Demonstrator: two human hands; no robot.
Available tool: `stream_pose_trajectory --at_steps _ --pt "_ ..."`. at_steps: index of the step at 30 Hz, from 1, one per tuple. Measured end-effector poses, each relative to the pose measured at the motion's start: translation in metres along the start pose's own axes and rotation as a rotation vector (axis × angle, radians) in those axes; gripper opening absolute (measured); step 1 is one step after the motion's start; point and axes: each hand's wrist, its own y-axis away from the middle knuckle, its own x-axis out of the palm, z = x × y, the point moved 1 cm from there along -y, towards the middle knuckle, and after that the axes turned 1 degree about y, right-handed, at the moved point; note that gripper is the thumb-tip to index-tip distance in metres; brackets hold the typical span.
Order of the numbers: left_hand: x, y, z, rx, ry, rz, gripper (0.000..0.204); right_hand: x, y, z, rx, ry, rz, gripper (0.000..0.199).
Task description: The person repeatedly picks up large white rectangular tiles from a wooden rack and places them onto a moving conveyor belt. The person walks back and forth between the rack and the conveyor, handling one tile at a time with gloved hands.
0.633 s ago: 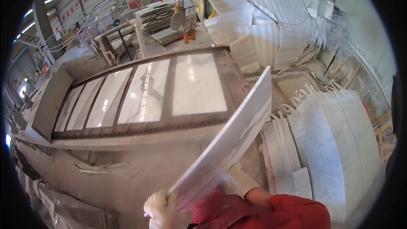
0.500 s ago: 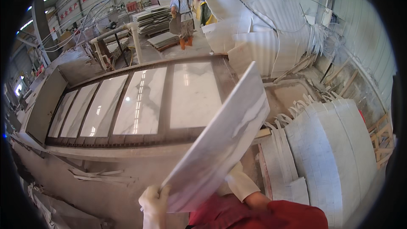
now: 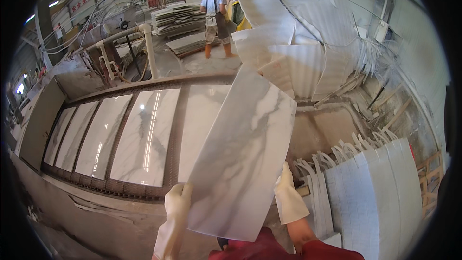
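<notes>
A grey-veined white marble slab (image 3: 243, 159) is held up tilted before me, its face toward me. My left hand (image 3: 177, 202), in a cream rubber glove, is closed on its left edge near the lower corner. On the opposite edge, my right hand (image 3: 285, 183) in a matching glove grips the slab; its fingertips are partly hidden. Behind the slab runs a conveyor (image 3: 174, 163) carrying several polished marble slabs in a row, among them a glossy one (image 3: 144, 137). The nearest conveyor slab (image 3: 202, 115) is partly covered by the one I hold.
At right stands a row of upright slabs (image 3: 375, 192) with foam strips between them. Large white foam sheets (image 3: 298, 43) hang behind. A person (image 3: 213, 17) in an apron and orange boots stands beyond the conveyor, beside stacked slabs (image 3: 178, 19). A pipe frame (image 3: 147, 50) rises behind the conveyor.
The held slab has turned from nearly edge-on to showing its broad face. My right hand has come into clear view at its right edge. The other person has shifted stance.
</notes>
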Motion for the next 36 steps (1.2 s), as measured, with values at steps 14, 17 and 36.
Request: stream_pose_trajectory --at_steps 14,17,36 --pt "0.218 -0.074 0.001 -0.439 0.006 0.168 0.049 -0.051 -0.200 0.089 0.145 0.036 -0.099 0.048" --pt "0.246 -0.077 -0.007 -0.455 0.129 0.064 0.033 -0.055 -0.222 0.101 0.148 0.065 -0.087 0.051" --pt "0.300 -0.075 -0.066 -0.389 -0.119 0.324 0.045 -0.071 -0.318 0.133 0.253 0.440 -0.077 0.061"
